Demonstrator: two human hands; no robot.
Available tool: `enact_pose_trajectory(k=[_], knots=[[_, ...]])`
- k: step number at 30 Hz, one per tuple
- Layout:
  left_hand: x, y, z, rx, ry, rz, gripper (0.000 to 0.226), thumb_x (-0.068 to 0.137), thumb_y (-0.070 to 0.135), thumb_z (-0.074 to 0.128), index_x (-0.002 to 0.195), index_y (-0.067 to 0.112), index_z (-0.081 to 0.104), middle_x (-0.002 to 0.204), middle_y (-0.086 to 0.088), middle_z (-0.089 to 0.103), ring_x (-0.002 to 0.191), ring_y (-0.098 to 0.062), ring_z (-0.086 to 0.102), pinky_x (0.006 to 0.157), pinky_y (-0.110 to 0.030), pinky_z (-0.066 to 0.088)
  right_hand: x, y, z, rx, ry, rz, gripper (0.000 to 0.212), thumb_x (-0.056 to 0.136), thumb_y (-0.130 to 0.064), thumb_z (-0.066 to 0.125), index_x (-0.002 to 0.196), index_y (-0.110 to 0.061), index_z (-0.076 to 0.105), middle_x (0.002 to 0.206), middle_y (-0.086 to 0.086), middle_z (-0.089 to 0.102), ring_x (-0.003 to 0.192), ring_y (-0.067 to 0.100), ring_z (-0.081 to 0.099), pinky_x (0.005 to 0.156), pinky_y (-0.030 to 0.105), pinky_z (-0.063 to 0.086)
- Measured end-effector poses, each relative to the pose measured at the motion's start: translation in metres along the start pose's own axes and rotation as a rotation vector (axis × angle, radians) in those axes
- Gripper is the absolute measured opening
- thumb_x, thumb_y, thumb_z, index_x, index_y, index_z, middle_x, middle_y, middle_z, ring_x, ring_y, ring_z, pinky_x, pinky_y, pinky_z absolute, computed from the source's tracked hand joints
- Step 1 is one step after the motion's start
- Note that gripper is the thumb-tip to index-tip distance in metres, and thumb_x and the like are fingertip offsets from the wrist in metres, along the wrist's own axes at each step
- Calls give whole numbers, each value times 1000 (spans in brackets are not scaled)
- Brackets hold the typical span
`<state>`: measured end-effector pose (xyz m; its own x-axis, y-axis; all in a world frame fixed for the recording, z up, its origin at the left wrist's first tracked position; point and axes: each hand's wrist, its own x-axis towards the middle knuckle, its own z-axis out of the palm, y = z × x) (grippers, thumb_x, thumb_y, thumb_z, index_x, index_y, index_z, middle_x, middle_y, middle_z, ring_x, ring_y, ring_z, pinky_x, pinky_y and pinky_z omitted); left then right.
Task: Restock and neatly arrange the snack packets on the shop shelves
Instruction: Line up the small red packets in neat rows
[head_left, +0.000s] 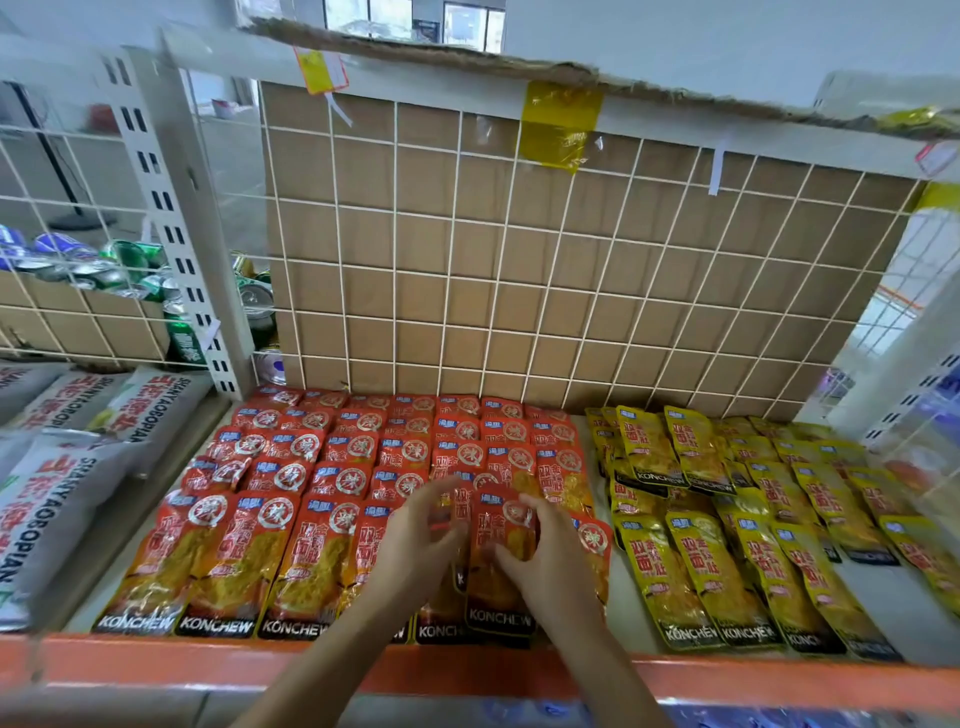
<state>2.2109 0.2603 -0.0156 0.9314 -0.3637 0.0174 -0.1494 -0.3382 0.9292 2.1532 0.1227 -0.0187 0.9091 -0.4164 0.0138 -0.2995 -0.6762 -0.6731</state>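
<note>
Rows of red KONCHEW snack packets (332, 467) lie flat and overlapping on the white shelf (878, 618), filling its left and middle. Over the front row, my left hand (410, 545) and my right hand (545, 566) both hold one red packet (501, 577) that lies on top of the others. The left fingers pinch its upper left edge. The right fingers curl over its top right edge, thumb on its face. Yellow KONCHEW packets (727, 519) lie in rows on the right part of the shelf.
A white wire grid with cardboard (519, 249) behind it backs the shelf. An orange rail (156, 662) runs along the front edge. Grey SHANYAOBOPIAN bags (57, 483) lie in the left bay, past a white upright (192, 234). Drink cans (124, 270) are piled behind the left grid.
</note>
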Motion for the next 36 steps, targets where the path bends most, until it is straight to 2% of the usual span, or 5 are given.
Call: enact_pose_trajectory(k=[8, 15, 20, 28, 36], knots=[[2, -2, 8, -214, -72, -214, 61, 90, -1, 53, 137, 32, 34, 132, -8, 51, 115, -21, 54, 83, -39, 56, -3, 3, 3, 121, -12, -40, 70, 79, -41, 68, 138, -25, 33, 139, -7, 40, 128, 8, 36, 104, 23, 31], [-5, 9, 5, -354, -38, -84, 76, 88, -6, 54, 132, 49, 26, 122, 5, 55, 119, -15, 51, 90, -45, 52, -4, -4, -7, 407, -68, -11, 94, 71, -51, 64, 146, -28, 12, 128, -15, 35, 115, -1, 39, 90, 10, 36], [-9, 22, 13, -330, -158, -81, 48, 87, 3, 58, 128, 24, 43, 108, 5, 66, 96, -6, 65, 74, -23, 55, 2, 6, -23, 560, 37, 113, 87, 70, -37, 77, 142, -28, 28, 127, -5, 46, 112, 13, 50, 98, 39, 45], [3, -8, -9, 520, -38, 361, 38, 88, 22, 62, 125, 22, 56, 122, 10, 56, 114, -10, 50, 96, -23, 38, 5, 38, -52, 342, 107, 177, 96, 74, -24, 75, 148, -21, 14, 143, 8, 40, 119, 23, 47, 104, 42, 35], [22, -15, -23, 952, -188, 303, 53, 90, 50, 48, 136, 26, 40, 131, 7, 40, 122, -14, 32, 104, -28, 27, 1, 40, -38, 24, 117, 158, 96, 72, -39, 74, 147, -20, 17, 145, 8, 35, 130, 28, 40, 103, 45, 37]])
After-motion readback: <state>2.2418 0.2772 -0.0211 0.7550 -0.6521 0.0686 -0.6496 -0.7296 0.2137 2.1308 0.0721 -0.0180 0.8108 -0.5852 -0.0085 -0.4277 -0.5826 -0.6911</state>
